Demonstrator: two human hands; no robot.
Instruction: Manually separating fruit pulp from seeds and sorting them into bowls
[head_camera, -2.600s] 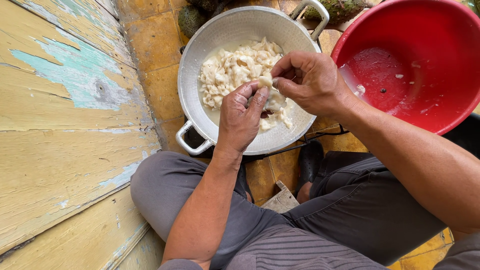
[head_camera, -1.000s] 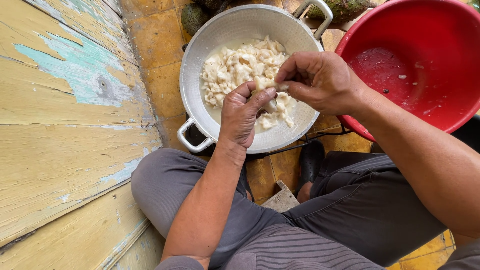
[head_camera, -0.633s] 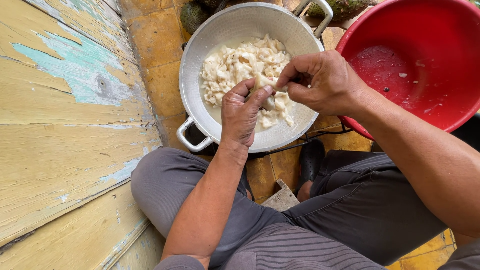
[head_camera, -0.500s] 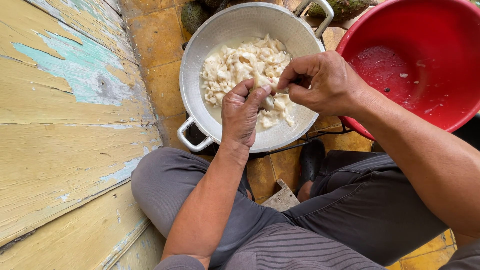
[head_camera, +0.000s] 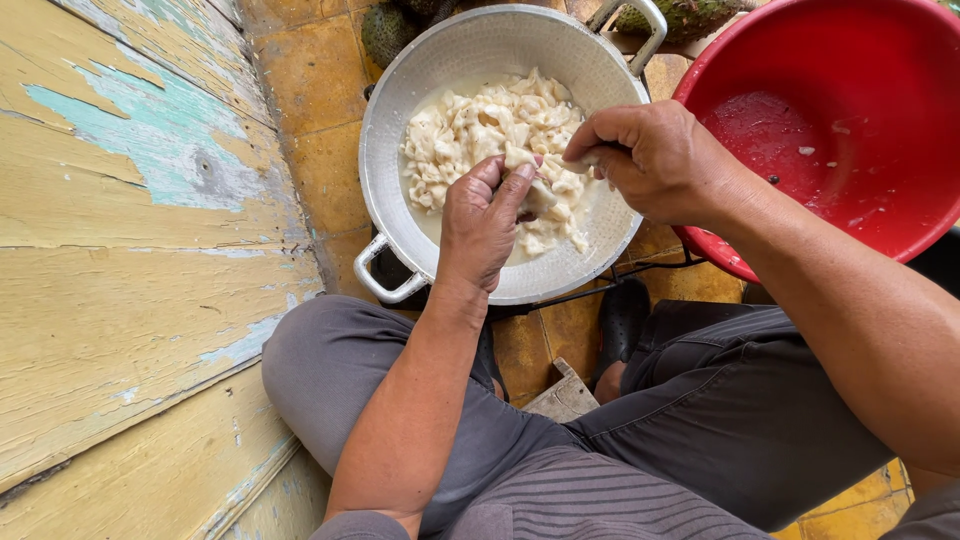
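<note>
Head view, looking down past my knees: landmark is the round metal pan (head_camera: 400, 130) with two loop handles, sitting on the ochre floor tiles (head_camera: 310, 90). Left of the pan, a wall of yellow boards with peeling turquoise paint (head_camera: 130, 200) runs close alongside, leaving only a narrow strip of tile. Right of the pan, the red plastic basin (head_camera: 860, 120) stands just beside its rim, wet inside with a few pale flecks. Beyond the pan's far edge lie green spiky fruits (head_camera: 385, 30), partly out of frame. On the near side of the pan, my legs in grey trousers (head_camera: 720, 400) close off the floor, with a small wooden block (head_camera: 565, 395) between them.

Over the pan's near half, my left hand (head_camera: 482, 215) has its grip pinched on a piece of white pulp (head_camera: 535, 197), thumb against fingertips. My right hand (head_camera: 655, 160) is curled, its grip closed on the other end of the same piece; I cannot tell whether it also holds anything else. Both hands sit above the pan's interior, clear of its rim.

The pulp heap (head_camera: 480, 130) in the pan is creamy white, lumpy and glossy, lying in a little milky liquid.
</note>
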